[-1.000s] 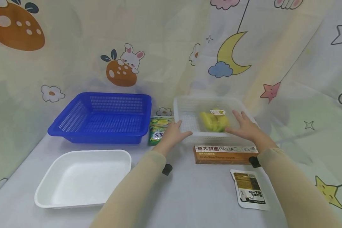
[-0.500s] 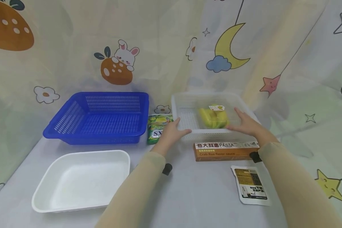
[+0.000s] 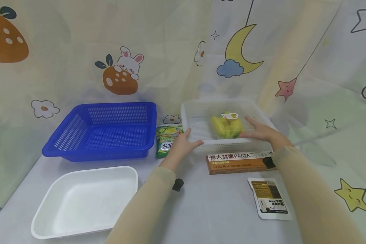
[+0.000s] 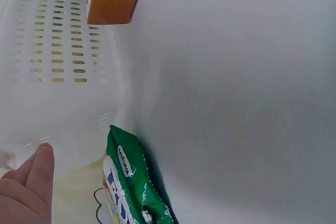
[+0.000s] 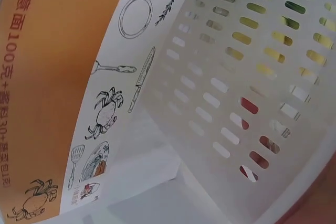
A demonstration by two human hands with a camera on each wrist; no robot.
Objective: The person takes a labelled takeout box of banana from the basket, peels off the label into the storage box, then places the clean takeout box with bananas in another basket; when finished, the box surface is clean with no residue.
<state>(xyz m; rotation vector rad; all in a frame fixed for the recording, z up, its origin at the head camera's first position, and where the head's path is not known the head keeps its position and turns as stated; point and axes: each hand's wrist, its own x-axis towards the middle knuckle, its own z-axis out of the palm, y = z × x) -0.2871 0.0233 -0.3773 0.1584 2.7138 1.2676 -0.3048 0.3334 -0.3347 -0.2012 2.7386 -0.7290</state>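
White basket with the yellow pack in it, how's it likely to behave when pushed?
The white basket looks like thin, perforated plastic, so probably light and slightly flexible. Its broad, low shape suggests sliding over tipping. The yellow pack leaves floor space inside, so it could shift.

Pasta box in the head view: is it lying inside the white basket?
No, the pasta box lies on the table, just in front of the white basket.
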